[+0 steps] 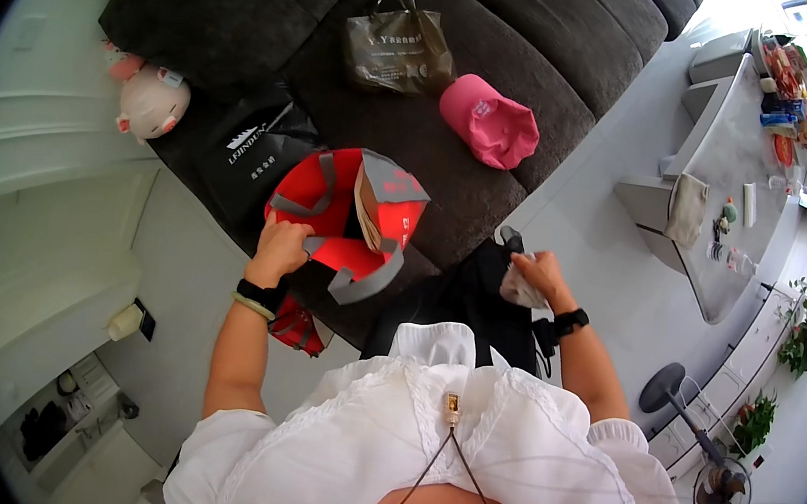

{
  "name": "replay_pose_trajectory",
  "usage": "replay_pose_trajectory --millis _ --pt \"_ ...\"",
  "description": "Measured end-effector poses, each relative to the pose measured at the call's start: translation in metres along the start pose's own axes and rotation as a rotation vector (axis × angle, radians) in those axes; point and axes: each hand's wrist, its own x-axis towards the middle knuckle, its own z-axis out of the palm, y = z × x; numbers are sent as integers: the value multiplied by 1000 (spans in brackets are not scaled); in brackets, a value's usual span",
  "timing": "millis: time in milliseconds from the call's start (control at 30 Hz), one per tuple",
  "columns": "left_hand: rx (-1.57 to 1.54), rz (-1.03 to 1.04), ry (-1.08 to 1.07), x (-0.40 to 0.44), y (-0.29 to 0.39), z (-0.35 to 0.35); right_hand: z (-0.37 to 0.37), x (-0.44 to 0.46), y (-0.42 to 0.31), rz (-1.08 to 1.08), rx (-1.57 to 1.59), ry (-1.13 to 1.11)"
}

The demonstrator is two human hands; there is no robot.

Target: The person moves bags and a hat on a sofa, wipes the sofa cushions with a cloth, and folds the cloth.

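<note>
Boxy red bag [397,219], crumpled pale wad [520,289]

White capitals on the black plastic bag [256,155] read roughly "LFJINDUN", above Chinese characters too small to read. The translucent brown bag [398,50] shows a "Y" before blurred Chinese characters. Marks on the red tote bag [398,219] and pink cap [490,124] are illegible.

Open red bag [335,215], whitish bundle [518,288]
</note>
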Motion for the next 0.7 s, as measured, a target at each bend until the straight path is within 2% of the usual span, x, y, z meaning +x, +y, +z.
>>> replay_pose_trajectory --millis 33,167,267,400,600,700 --pt "32 22 41 2 3 3 -4 0 14 19 2 13" --pt "51 182 -18 20 19 0 -16 -2 50 83 59 47" --pt "25 148 15 36 15 -12 -24 -1 68 121 69 44" --pt "-35 92 266 35 -4 -44 -30 -3 74 110 -8 87" --pt "-105 -175 291 4 -56 -64 -29 4 92 138 82 72" --pt "-157 -377 223 -14 -88 -17 -25 8 106 146 79 93"
